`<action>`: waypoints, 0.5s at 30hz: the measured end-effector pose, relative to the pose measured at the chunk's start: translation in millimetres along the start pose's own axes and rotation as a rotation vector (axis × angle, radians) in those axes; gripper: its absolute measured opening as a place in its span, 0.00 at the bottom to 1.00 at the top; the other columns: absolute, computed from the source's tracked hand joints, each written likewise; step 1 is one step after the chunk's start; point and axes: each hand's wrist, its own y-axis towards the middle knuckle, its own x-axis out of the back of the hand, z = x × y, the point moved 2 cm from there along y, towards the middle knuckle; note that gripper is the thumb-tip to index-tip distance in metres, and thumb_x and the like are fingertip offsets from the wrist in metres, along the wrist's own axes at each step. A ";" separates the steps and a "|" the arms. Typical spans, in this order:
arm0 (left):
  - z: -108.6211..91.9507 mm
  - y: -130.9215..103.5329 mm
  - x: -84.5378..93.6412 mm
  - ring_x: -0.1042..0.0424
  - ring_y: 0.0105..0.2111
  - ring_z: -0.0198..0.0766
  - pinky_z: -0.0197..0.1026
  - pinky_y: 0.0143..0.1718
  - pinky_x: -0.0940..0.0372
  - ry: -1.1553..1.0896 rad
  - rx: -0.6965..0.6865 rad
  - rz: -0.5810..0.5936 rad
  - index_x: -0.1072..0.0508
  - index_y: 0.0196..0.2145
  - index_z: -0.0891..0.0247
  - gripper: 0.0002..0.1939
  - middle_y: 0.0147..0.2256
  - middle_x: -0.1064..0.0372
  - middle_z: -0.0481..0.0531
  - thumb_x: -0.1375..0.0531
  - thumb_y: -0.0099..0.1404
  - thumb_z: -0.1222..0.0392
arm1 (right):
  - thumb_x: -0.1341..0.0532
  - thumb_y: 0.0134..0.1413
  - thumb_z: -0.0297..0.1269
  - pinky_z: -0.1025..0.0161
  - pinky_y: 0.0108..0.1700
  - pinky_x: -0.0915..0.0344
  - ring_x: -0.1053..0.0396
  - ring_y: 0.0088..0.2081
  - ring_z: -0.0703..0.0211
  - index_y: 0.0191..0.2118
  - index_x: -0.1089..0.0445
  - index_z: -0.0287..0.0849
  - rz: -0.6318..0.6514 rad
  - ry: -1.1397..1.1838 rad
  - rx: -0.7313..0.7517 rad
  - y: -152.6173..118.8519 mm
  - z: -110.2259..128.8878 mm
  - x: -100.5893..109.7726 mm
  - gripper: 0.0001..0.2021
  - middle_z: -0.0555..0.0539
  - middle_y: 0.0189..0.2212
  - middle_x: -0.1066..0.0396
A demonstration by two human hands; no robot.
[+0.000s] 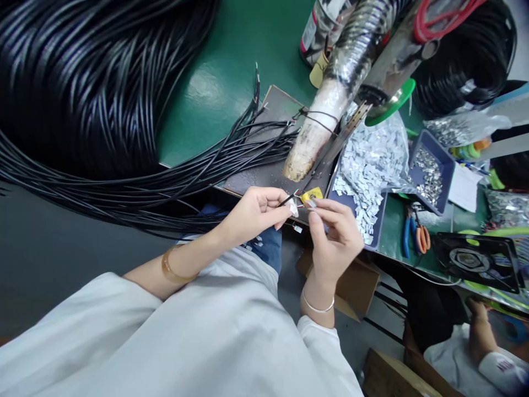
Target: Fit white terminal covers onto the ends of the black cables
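Observation:
My left hand (264,208) is closed on a black cable (288,199) near its stripped end, where thin coloured wires fan out. A small white piece (293,206) sits at its fingertips. Just to the right, the thumb and fingers of my right hand (334,225) pinch together close to those wire ends; what lies between them is too small to make out. A yellow piece (312,194) shows right beyond the right fingertips, at the front edge of a dark board (258,177). More black cables (198,173) run to the board from the left.
A large black cable coil (82,82) fills the far left. A duct hose (316,124) slants down above the board. On the right are a tray (375,234) of small pale pieces, a bin (440,204) of metal parts, pliers (407,237), a fan (475,259) and another person's arm (481,333).

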 end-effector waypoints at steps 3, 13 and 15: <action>-1.0 -0.4 -1.2 0.41 0.21 0.27 0.31 0.24 0.45 0.034 -0.001 0.007 0.30 0.25 0.68 0.09 0.19 0.37 0.44 0.34 0.57 0.62 | 0.36 0.57 0.33 0.57 0.42 0.24 0.24 0.42 0.59 0.36 0.25 0.45 0.092 0.098 -0.082 -3.5 -4.6 -10.9 0.02 0.48 0.39 0.24; 0.0 -2.6 -2.4 0.39 0.22 0.28 0.32 0.25 0.43 0.083 0.000 0.019 0.30 0.26 0.67 0.12 0.20 0.37 0.44 0.34 0.59 0.58 | 0.36 0.56 0.34 0.59 0.41 0.24 0.24 0.41 0.59 0.34 0.25 0.44 0.133 0.217 -0.151 -3.8 -12.4 -12.2 0.02 0.47 0.38 0.23; 0.0 -2.7 -2.6 0.39 0.22 0.28 0.32 0.25 0.43 0.082 -0.001 0.031 0.30 0.26 0.67 0.12 0.20 0.37 0.44 0.34 0.59 0.58 | 0.36 0.56 0.33 0.60 0.40 0.23 0.24 0.41 0.59 0.34 0.25 0.44 0.137 0.201 -0.138 -4.6 -11.7 -11.8 0.02 0.47 0.38 0.23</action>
